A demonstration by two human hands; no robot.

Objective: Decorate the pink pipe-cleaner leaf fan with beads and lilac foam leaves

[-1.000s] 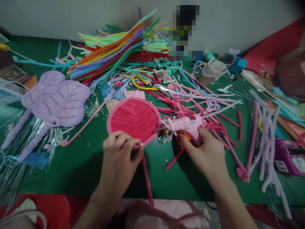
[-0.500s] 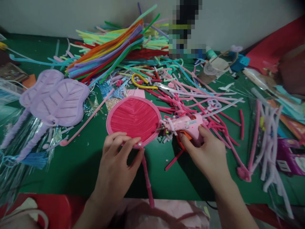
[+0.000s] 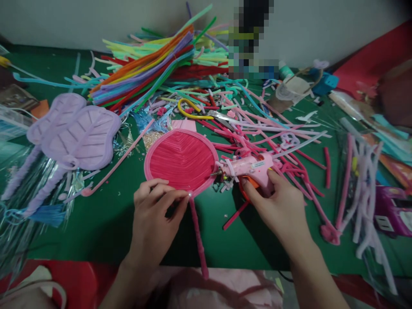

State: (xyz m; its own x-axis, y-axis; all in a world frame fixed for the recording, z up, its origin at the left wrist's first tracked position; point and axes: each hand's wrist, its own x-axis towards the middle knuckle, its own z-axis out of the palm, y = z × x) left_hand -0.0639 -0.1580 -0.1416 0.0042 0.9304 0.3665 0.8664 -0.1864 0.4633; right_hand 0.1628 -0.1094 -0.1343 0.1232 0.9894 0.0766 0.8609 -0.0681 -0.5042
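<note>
A round fan [image 3: 182,161] with a deep-pink face, a paler pink rim and a wrapped pink handle [image 3: 198,240] lies on the green table [image 3: 106,227]. My left hand [image 3: 157,208] is closed in a pinch, thumb and forefinger on a small white pearl bead [image 3: 190,194] where the rim meets the handle. Its other fingers lie on the fan's lower left rim. My right hand [image 3: 278,201] is wrapped round the grip of a pink glue gun [image 3: 249,166], whose nozzle points left at the fan's right edge. Bits of pipe cleaner cling near the nozzle.
Two lilac leaf-shaped fans [image 3: 80,135] lie at the left. Behind are a heap of coloured pipe cleaners [image 3: 144,71] and yellow-handled scissors [image 3: 193,112]. Loose pink stems [image 3: 299,169] spread to the right, near a purple box [image 3: 392,210]. A cup [image 3: 286,96] stands at the back right.
My left thumb and forefinger have come together at the pearl bead, which sits slightly nearer the handle top. My right hand and the glue gun have hardly moved.
</note>
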